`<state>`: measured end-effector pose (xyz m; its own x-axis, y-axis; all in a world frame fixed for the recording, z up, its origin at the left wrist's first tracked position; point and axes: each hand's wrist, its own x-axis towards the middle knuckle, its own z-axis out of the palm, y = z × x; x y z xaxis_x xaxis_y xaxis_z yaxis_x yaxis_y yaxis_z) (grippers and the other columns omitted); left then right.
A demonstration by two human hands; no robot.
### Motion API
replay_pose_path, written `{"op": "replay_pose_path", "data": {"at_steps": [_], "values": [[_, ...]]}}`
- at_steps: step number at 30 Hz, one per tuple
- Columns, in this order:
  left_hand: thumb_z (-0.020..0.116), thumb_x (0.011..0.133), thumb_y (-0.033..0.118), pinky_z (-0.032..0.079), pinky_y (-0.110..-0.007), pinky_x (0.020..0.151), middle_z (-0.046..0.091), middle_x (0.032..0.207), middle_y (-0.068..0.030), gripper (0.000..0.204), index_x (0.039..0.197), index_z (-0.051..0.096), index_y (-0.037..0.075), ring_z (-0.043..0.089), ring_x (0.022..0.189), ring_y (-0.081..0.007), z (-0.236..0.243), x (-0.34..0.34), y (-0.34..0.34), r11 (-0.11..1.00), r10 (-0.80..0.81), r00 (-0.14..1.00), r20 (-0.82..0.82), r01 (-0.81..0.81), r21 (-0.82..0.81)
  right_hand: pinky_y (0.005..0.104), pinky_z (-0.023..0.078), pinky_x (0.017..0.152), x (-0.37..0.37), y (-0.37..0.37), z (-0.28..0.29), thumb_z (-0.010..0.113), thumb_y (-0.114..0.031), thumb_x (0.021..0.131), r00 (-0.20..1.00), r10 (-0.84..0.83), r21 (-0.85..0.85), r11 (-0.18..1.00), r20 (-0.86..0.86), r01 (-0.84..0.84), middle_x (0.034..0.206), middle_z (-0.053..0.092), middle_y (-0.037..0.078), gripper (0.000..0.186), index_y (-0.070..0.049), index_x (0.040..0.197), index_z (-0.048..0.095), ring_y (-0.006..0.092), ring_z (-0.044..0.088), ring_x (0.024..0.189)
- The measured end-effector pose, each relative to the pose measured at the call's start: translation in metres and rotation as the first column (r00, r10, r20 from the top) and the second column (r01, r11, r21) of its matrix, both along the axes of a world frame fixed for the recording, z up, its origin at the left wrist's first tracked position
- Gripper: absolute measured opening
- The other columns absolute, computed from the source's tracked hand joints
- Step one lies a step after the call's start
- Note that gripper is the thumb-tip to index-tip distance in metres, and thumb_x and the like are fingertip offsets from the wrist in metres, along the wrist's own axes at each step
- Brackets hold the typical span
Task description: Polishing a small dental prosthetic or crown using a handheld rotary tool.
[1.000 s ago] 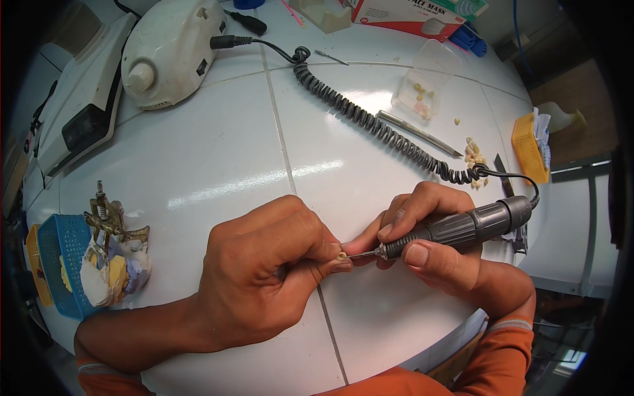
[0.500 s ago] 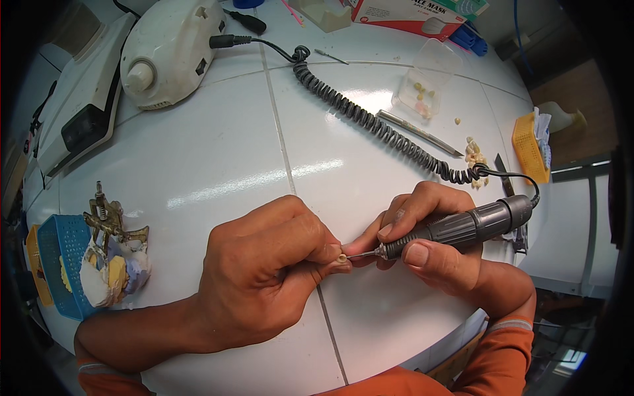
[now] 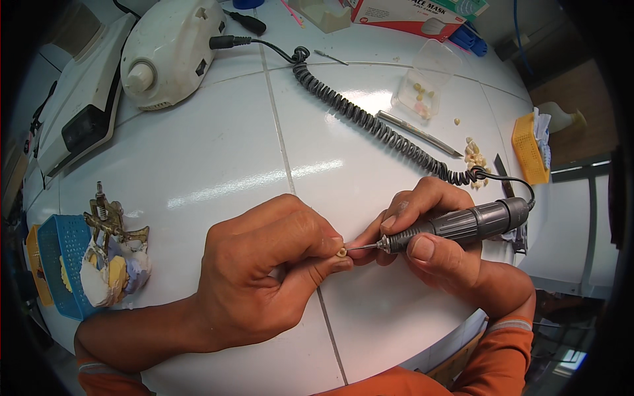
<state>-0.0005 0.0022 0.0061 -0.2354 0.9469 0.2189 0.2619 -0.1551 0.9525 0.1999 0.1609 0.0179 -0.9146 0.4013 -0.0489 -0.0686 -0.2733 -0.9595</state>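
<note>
Cream-coloured, hollow, tooth-like piece [image 3: 341, 253] pinched between thumb and forefinger of the left hand [image 3: 261, 270]; probably light, hard, brittle, best held by the outer sides. Clamped in the right hand [image 3: 448, 262], dark-grey ribbed cylindrical handpiece [image 3: 474, 223], with slender metal bit [image 3: 363, 247] just beside the piece. Beyond, black coiled cord [image 3: 370, 124] over glossy white-tiled worktop [image 3: 231, 165].

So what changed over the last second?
Small shift only: the right hand moved the front of the grey handpiece and its bit slightly up the picture. The small pale piece in the left hand rose slightly too. Nothing grabbed or released. Coiled cord and blue basket unchanged.
</note>
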Motion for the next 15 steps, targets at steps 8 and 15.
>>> {"op": "replay_pose_path", "data": {"at_steps": [8,15], "values": [[0.080,0.090,-0.009,0.061,-0.028,0.079,0.077,0.105,-0.0206,0.013,0.101,0.076,-0.006,0.077,0.092,-0.0203,0.0023,-0.0035,-0.0028,0.998,-0.005,0.999,0.040,0.007,-0.060,0.0400,0.063,0.087,-0.0018,-0.0045,0.0025,0.075,-0.026,0.098,0.997,-0.061,-0.040,0.997,0.054,0.063,0.096,0.066,0.014,0.033,-0.002,0.114,0.059,0.0402,0.076,0.114],[0.081,0.088,-0.006,0.056,-0.025,0.060,0.079,0.092,-0.0125,0.011,0.097,0.076,-0.003,0.075,0.073,-0.0129,-0.0044,0.0010,0.0002,0.997,0.074,0.997,-0.022,-0.074,0.031,0.0379,0.061,0.092,0.0010,-0.0047,-0.0033,0.070,-0.017,0.100,0.998,-0.065,0.106,0.992,0.004,0.064,0.109,0.075,0.022,0.027,0.006,0.113,0.065,0.0241,0.076,0.104]]}}
